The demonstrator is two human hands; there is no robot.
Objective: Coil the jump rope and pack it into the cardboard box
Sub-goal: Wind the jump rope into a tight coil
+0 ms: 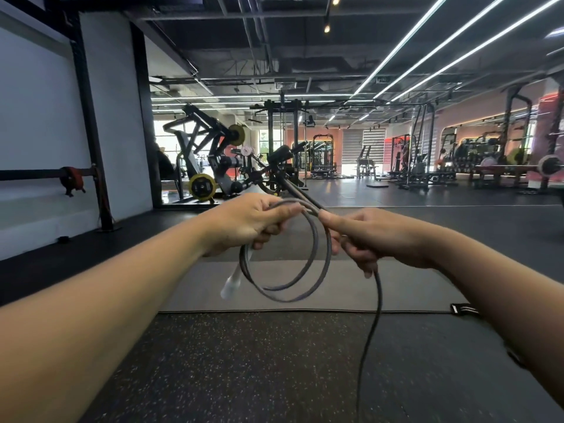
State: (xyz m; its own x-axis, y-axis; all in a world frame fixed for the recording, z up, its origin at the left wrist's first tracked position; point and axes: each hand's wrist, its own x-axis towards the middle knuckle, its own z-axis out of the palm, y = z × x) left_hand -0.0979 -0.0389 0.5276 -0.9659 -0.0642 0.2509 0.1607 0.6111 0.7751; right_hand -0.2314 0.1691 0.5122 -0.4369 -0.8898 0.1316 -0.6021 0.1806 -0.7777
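A dark grey jump rope (pixel 317 264) hangs in two loops between my hands, held up in front of me. My left hand (pixel 247 224) grips the top of the loops, and a pale handle (pixel 232 283) dangles below it. My right hand (pixel 366 236) pinches the rope just right of the loops; from it a loose length (pixel 377 312) drops toward the floor. A black handle (pixel 282 154) sticks up behind my hands. No cardboard box is in view.
A grey exercise mat (pixel 351 285) lies on the speckled black rubber floor (pixel 244 370) below my hands. Weight machines (pixel 207 160) and racks (pixel 418 154) stand further back. A white wall with a black frame (pixel 91 123) is on the left.
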